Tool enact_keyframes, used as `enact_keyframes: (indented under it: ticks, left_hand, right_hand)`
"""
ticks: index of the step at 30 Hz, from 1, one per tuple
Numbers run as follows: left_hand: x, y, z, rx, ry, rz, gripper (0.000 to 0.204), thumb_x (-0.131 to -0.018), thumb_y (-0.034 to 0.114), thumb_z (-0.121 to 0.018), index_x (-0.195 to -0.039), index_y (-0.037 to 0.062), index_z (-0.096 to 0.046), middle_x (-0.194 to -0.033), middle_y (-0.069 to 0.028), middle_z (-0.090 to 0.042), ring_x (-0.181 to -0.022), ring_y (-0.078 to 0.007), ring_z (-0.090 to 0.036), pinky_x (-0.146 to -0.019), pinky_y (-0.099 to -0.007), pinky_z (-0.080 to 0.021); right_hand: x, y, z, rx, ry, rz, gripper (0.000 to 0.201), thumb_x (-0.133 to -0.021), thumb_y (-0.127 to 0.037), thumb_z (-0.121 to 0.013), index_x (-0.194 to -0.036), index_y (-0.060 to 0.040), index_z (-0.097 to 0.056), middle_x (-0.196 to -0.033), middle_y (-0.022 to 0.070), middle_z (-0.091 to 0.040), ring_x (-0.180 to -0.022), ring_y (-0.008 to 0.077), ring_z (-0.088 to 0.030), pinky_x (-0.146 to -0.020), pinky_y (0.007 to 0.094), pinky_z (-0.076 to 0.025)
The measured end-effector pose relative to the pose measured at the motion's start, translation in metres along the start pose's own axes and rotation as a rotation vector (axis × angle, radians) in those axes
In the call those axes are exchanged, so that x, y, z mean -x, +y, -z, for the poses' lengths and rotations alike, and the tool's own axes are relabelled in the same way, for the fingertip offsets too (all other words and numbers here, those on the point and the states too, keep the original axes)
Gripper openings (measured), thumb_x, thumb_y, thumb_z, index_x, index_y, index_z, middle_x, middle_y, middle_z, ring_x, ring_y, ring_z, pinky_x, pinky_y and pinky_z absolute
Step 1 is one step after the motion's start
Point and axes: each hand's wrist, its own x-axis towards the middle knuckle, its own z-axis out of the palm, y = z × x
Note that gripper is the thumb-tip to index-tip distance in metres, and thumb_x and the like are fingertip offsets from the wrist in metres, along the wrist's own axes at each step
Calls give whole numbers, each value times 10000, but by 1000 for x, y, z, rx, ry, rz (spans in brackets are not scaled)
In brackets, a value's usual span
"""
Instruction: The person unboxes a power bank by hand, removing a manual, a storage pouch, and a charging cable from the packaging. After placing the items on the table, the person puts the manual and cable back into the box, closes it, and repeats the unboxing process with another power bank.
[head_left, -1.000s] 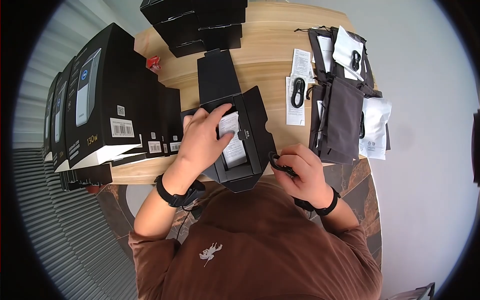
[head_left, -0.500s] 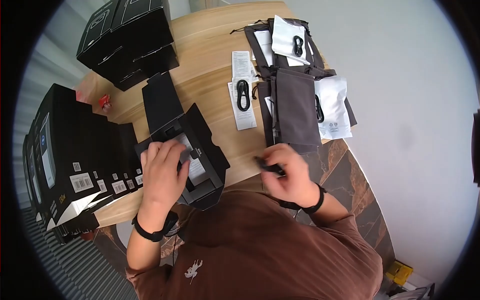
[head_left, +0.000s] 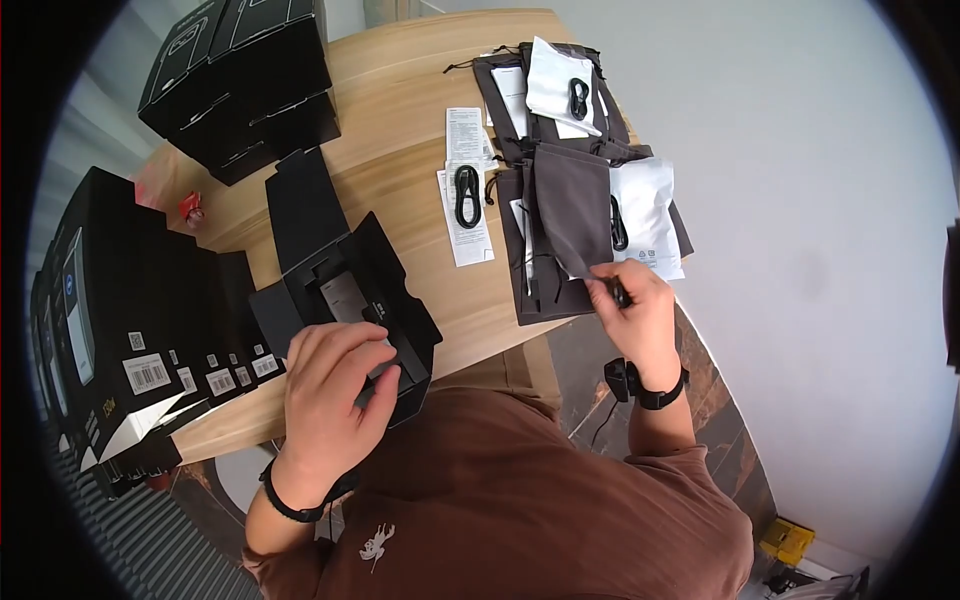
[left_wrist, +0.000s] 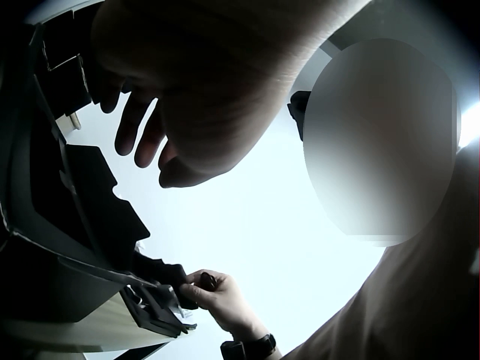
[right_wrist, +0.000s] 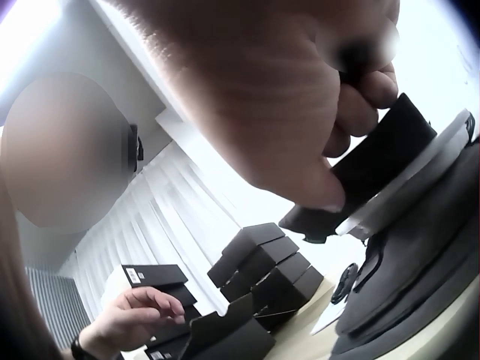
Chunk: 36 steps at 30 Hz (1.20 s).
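Note:
Over an opened black box (head_left: pixel 378 262), my left hand (head_left: pixel 340 405) hangs with relaxed fingers, and nothing shows in its grasp. A pale printed insert (head_left: pixel 343 297) lies in the box, partly hidden by that hand. My right hand (head_left: pixel 638 305) keeps a coiled black cable (head_left: pixel 619 292) in its curled fingers. Its thumb and fingertips also pinch the near edge of a dark grey drawstring pouch (head_left: pixel 572 205), lifting that edge slightly. In the right wrist view the pinched cloth (right_wrist: pixel 390 154) stands out from the pile, beside a white layer (right_wrist: pixel 409 176).
More grey pouches (head_left: pixel 550 308) lie beneath, beside a white plastic packet (head_left: pixel 645 215). Left of them are printed leaflets (head_left: pixel 470 248) with another coiled cable (head_left: pixel 467 197). Black boxes stand stacked at the back left (head_left: pixel 240 90) and in a row at the left (head_left: pixel 100 290).
My right hand has carried the cable away from beside the box to the pouch pile and taken hold of a pouch edge. My left hand has drawn back toward the near end of the box.

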Motion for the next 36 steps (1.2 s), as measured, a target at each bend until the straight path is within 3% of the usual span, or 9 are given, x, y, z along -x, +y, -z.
enact_keyframes:
  ticks: [8, 15, 19, 20, 22, 26, 29, 34, 36]
  left_hand:
    - [1, -1, -4, 106, -12, 30, 246, -801, 13, -813, -1019, 67, -713, -1124, -75, -727, -1007, -332, -672, -904, -435, -517]
    - [-2, -1, -2, 258, -73, 65, 263, -816, -52, -773, -1054, 34, -699, -1168, -119, -727, -1018, -328, -690, -899, -399, -547]
    - [-9, 4, -4, 450, -134, 162, 301, -870, -1, -767, -1158, 34, -689, -1162, -116, -731, -1048, -308, -707, -861, -372, -559]
    - [-11, 6, -5, 499, -156, 188, 329, -892, 28, -770, -1209, 35, -683, -1153, -116, -732, -1059, -305, -713, -839, -362, -564]
    - [-13, 14, -6, 559, -284, 333, 435, -922, 47, -753, -1335, 35, -619, -1210, -122, -725, -1103, -278, -714, -825, -346, -571]
    - [-16, 30, -5, 748, -547, 351, 626, -964, 0, -693, -1544, 27, -460, -1452, -121, -634, -1315, -221, -662, -1119, -369, -508]
    - [-8, 33, -3, 1210, -598, 277, 669, -957, -82, -530, -1594, 52, -378, -1557, -177, -553, -1362, -284, -632, -1146, -425, -490]
    - [11, 9, 3, 1557, -550, 298, 774, -891, -174, -360, -1626, 65, -314, -1620, -220, -479, -1382, -338, -623, -1156, -460, -485]
    - [17, 7, 2, 1601, -503, 424, 795, -877, -194, -331, -1628, 68, -312, -1642, -217, -455, -1373, -330, -634, -1161, -459, -482]
  right_hand:
    - [-6, -1, -3, -179, 267, -168, 138, -876, -50, -867, -904, -18, -737, -686, -3, -591, -575, 114, -525, -561, 256, -410]
    - [-11, -21, 19, -396, 459, 296, 215, -822, 100, -812, -918, -19, -660, -666, 10, -514, -577, 95, -444, -550, 267, -341]
    - [-9, -46, 38, -667, 258, 578, 213, -821, 32, -838, -903, -57, -662, -683, 33, -540, -580, 194, -505, -525, 337, -369]
    - [-19, -51, 51, -801, 68, 721, 183, -990, -122, -749, -882, -93, -604, -700, 3, -547, -598, 175, -495, -550, 344, -404]
    - [-28, -65, 51, -1138, 46, 847, 187, -1014, -187, -724, -912, -126, -579, -674, -11, -504, -557, 153, -455, -529, 333, -410]
    - [-19, -100, 71, -1697, 2, 494, 243, -1049, -253, -712, -930, -126, -543, -674, 5, -506, -538, 161, -480, -496, 347, -393]
    - [-29, -112, 52, -1695, 60, 384, 229, -1045, -257, -717, -963, -155, -529, -681, -14, -492, -490, 122, -430, -433, 338, -338]
    - [-23, -87, 28, -1216, 119, 53, 224, -1113, -315, -591, -1102, -158, -431, -974, 25, -598, -819, 149, -642, -767, 347, -588]
    - [-27, -85, 20, -1393, 84, -40, 237, -1133, -351, -530, -1226, -133, -548, -1112, 49, -701, -979, 205, -719, -877, 380, -610]
